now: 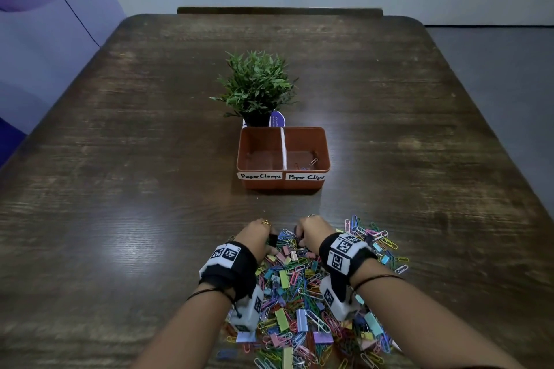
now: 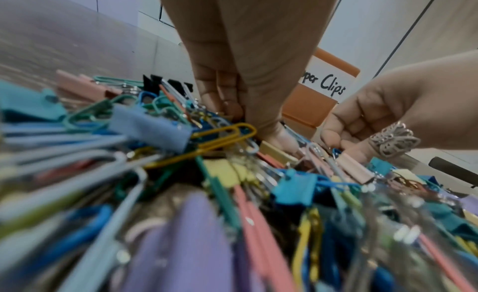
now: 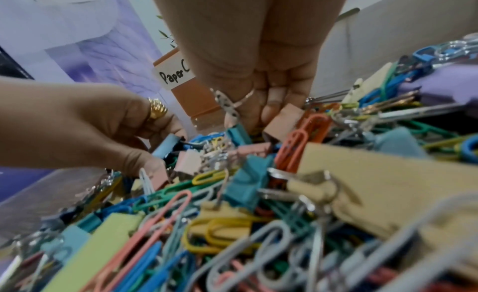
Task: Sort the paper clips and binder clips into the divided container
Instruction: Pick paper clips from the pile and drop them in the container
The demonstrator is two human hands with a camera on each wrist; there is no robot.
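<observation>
Step in hand: picking from the mixed pile of clips [image 1: 302, 287] at the near worktop [image 1: 120, 189] edge. The left hand [image 1: 257, 235] pinches a light blue binder clip [image 3: 165, 146]; the right hand [image 1: 310, 231] has curled fingers in the pile, its grip contents cannot be told. The divided container [image 1: 283, 183] sits just beyond, a few paper clips [image 1: 311, 162] in its right compartment, left one apparently empty. The next move calls for a forward carry; open worktop lies between

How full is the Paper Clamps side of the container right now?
Empty, as far as shown: the head view shows bare floor in the left compartment of the container, while paper clips lie in the right one.
</observation>
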